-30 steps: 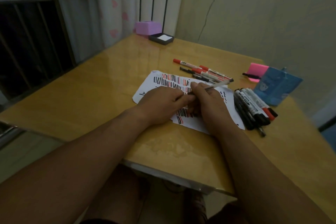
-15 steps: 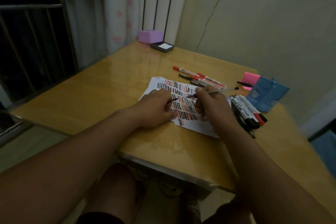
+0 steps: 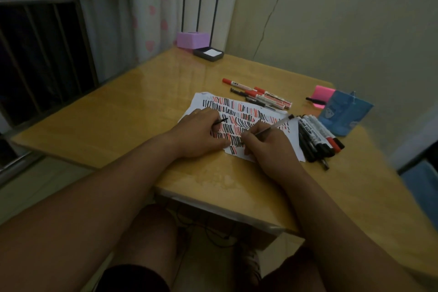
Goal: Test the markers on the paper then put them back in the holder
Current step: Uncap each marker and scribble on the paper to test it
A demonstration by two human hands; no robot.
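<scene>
Left grip [image 3: 199, 135] and right grip [image 3: 267, 149] lie close together, both curled

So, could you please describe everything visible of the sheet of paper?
The sheet of paper is white and filled with rows of short black and red strokes. It lies flat on the wooden table. The left hand, pinching a thin black cap, rests on its left part; the right hand holds a slim pen tip-down on it. Black markers lie along its right edge.
</scene>
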